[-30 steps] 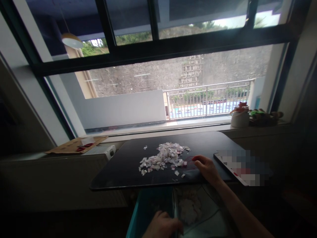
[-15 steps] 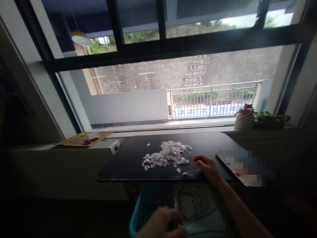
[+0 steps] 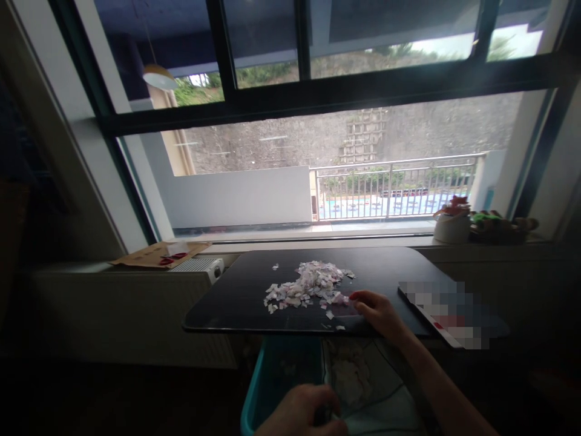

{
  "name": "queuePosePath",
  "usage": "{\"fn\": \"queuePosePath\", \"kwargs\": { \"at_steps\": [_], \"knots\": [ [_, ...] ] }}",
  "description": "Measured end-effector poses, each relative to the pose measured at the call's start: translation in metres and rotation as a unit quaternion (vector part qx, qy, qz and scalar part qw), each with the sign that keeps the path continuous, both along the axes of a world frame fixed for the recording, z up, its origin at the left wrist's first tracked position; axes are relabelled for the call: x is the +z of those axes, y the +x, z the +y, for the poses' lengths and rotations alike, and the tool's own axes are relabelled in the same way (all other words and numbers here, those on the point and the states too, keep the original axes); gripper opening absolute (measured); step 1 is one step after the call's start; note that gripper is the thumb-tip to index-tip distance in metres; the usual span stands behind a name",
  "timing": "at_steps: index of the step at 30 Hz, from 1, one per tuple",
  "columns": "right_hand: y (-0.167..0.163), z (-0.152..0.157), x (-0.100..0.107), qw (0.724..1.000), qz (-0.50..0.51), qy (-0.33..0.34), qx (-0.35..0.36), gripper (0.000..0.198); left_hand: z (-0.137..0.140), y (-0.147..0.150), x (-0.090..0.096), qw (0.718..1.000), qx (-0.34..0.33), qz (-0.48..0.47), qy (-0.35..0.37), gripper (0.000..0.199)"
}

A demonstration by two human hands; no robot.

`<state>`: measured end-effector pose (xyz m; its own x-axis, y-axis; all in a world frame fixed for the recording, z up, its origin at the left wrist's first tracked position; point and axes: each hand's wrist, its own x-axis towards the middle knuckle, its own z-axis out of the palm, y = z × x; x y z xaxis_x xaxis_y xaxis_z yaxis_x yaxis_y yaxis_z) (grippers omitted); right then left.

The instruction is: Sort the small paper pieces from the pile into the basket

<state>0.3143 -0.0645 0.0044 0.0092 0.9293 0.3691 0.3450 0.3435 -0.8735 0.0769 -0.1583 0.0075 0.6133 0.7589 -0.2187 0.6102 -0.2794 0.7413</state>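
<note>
A heap of small cut paper pieces (image 3: 318, 280) lies on the black tabletop (image 3: 236, 297). At the heap's right edge is my right hand (image 3: 376, 310), its thumb and forefinger bent together at the nearest scraps. Whether a scrap is between the fingertips is too small to tell. My left hand (image 3: 304, 410) is low in front of the table, over a teal plastic bin (image 3: 252, 387). Its fingers are curled around, with a small pale bit showing between them that I cannot identify.
On the table's right side rests a flat board or tablet (image 3: 431, 315), its surface blurred out. A white pot (image 3: 451, 227) stands on the sill. Brown paper (image 3: 149, 254) with red-handled scissors (image 3: 173, 259) lies left, above the radiator (image 3: 136, 303). Pale bags (image 3: 385, 387) are below the table.
My right hand has moved left and slightly down, so its fingertips now reach the edge of the paper heap. The left hand stays curled. The view has shifted slightly.
</note>
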Motion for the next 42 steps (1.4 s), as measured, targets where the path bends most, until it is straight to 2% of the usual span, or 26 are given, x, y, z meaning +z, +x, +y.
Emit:
{"fn": "queuePosePath", "kwargs": {
  "at_steps": [12, 19, 27, 34, 42],
  "knots": [
    [-0.001, 0.000, -0.003, 1.000, -0.013, 0.001, -0.019, 0.026, 0.002, 0.001, -0.002, 1.000, 0.001, 0.012, -0.005, 0.025],
    [0.001, -0.001, -0.001, 0.999, 0.001, -0.003, -0.051, 0.024, -0.003, -0.001, 0.000, 0.999, 0.030, 0.024, 0.010, 0.025],
    [0.005, -0.002, -0.005, 0.991, -0.014, -0.008, -0.133, 0.022, 0.002, -0.002, -0.007, 1.000, 0.020, 0.018, 0.009, 0.025],
    [0.006, -0.011, -0.007, 0.996, -0.005, -0.009, -0.087, 0.023, 0.001, -0.002, -0.002, 1.000, 0.027, 0.011, -0.003, 0.023],
    [0.009, -0.029, -0.007, 0.995, 0.012, -0.014, -0.102, 0.021, 0.001, 0.000, 0.003, 1.000, 0.017, 0.016, -0.010, 0.022]
  ]
}}
